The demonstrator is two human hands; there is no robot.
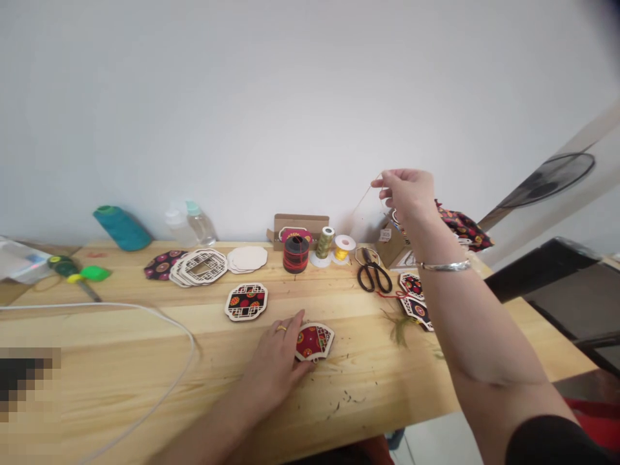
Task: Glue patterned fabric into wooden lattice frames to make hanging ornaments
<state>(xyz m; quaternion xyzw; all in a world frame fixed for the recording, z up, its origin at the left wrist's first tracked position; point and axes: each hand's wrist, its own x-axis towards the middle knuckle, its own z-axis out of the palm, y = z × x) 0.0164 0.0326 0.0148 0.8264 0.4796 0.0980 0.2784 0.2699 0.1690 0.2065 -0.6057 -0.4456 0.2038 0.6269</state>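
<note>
My left hand (276,355) rests on the table, its thumb and fingers around the left side of a fan-shaped ornament (317,341) with dark red patterned fabric and a pale wooden lattice frame. Raised in front of the wall, my right hand (404,190) pinches a thin thread (363,199) that slants down to the left, towards the spools. A yellow spool (345,248), a green spool (326,241) and a black-and-red reel of cord (296,254) stand below it. An octagonal framed ornament (247,302) lies left of the fan-shaped one.
Black-handled scissors (374,274) lie near finished ornaments (414,310) and a loose tassel-like tuft (400,326). Left are stacked wooden frames (206,267), white blanks (248,258), bottles (200,223), a teal thread cone (122,227) and a screwdriver (72,274). A white cable (181,329) crosses the table.
</note>
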